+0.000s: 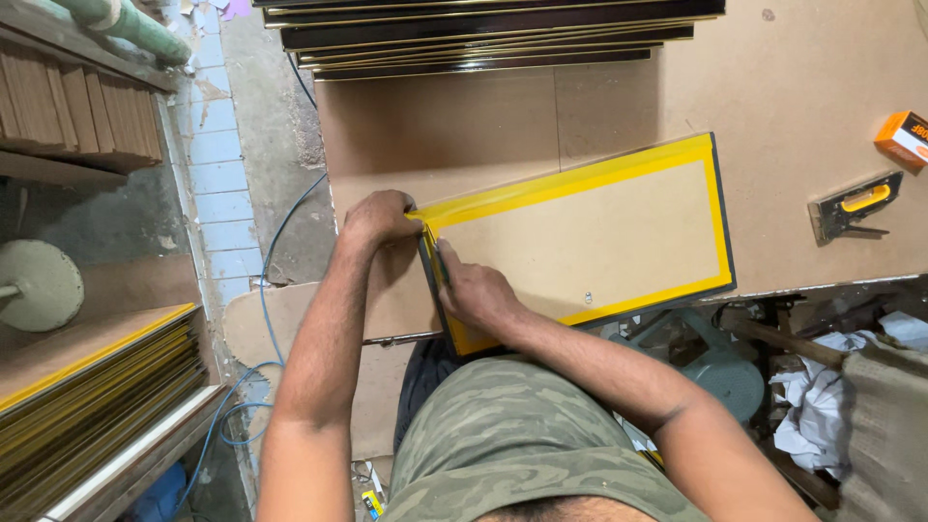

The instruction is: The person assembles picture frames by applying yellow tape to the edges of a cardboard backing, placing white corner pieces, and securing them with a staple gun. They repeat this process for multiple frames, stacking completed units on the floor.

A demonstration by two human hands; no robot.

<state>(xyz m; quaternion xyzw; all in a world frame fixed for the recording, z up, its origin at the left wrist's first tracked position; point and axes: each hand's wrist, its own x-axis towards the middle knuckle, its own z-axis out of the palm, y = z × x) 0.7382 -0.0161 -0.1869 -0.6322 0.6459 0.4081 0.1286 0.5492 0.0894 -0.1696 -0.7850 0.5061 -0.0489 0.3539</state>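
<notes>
Both hands (425, 256) seemingly curled, close together

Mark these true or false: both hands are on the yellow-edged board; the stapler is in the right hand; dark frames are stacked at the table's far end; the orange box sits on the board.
1. Both hands, left hand and right hand, touch the yellow-taped brown backing board: true.
2. The right hand holds the yellow-handled metal stapler: false, it lies alone on the brown table.
3. Dark glossy frames are stacked at the far end: true.
4. The small orange box sits on the board: false, it lies on the table's right edge.
</notes>
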